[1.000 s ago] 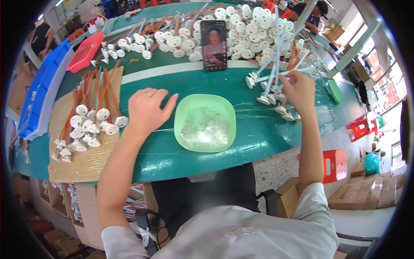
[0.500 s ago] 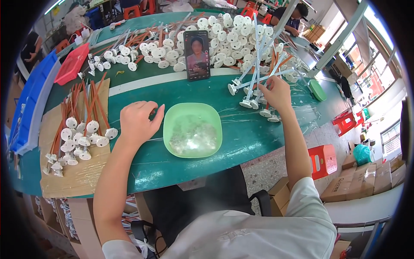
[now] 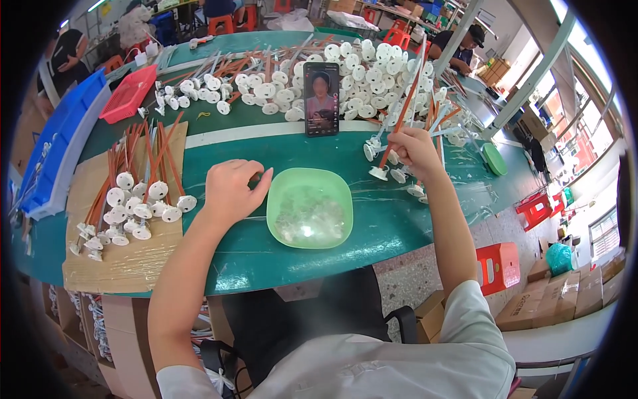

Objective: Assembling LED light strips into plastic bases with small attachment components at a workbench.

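My right hand [image 3: 413, 151] is closed on a long red-brown strip [image 3: 405, 110] with a white round disc [image 3: 378, 173] at its lower end. The strip stands tilted above several similar white-disc pieces lying on the table. My left hand [image 3: 232, 189] rests to the left of a light green bowl [image 3: 273, 213], its fingers loosely curled and the thumb held apart, with nothing visible in it. Small clear bits [image 3: 312, 216] lie in the bowl.
A phone [image 3: 321, 100] stands upright before a large heap of white-disc pieces [image 3: 372, 76]. More lie on cardboard [image 3: 156, 266] at the left. Beyond are a blue tray [image 3: 63, 149], a red basket [image 3: 129, 96] and a green dish [image 3: 494, 159]. People work in the background.
My right hand has raised one red-brown strip into a steeper stance out of the cluster. The left hand keeps its place by the bowl, and the whole view has shifted slightly.
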`<state>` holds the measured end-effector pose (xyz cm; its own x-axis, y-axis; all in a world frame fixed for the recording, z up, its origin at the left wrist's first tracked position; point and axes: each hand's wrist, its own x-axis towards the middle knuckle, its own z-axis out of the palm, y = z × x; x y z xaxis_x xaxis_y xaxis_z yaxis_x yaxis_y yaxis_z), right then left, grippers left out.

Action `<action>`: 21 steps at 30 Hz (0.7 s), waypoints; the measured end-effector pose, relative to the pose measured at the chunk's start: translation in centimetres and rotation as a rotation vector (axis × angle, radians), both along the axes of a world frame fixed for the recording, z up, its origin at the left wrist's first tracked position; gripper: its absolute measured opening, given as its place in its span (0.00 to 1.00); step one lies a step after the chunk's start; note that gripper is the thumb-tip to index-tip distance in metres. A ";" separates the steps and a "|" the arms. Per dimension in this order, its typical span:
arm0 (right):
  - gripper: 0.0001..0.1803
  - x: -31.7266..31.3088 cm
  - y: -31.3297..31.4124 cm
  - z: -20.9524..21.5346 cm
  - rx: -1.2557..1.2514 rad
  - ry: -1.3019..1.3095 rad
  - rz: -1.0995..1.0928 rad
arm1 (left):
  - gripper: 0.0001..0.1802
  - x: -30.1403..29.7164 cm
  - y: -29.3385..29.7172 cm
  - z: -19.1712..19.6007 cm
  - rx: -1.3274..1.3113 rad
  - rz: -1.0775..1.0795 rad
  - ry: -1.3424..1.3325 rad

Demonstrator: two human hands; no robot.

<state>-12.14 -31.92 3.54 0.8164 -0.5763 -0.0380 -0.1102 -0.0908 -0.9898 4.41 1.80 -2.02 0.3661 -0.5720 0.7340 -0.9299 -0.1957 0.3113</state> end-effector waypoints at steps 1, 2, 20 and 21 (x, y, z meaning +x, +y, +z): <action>0.03 0.3 1.0 0.5 0.001 0.000 0.003 | 0.08 0.0 0.0 0.1 -0.019 -0.011 0.065; 0.04 0.7 1.7 0.8 0.074 -0.059 0.067 | 0.08 -0.3 0.0 0.4 -0.016 -0.007 0.065; 0.10 6.0 15.1 3.2 0.066 -0.151 0.558 | 0.17 -3.7 -0.4 3.2 0.067 -0.368 0.476; 0.10 6.0 14.6 2.8 0.123 -0.146 0.575 | 0.16 -3.5 -0.3 3.0 0.101 -0.439 0.516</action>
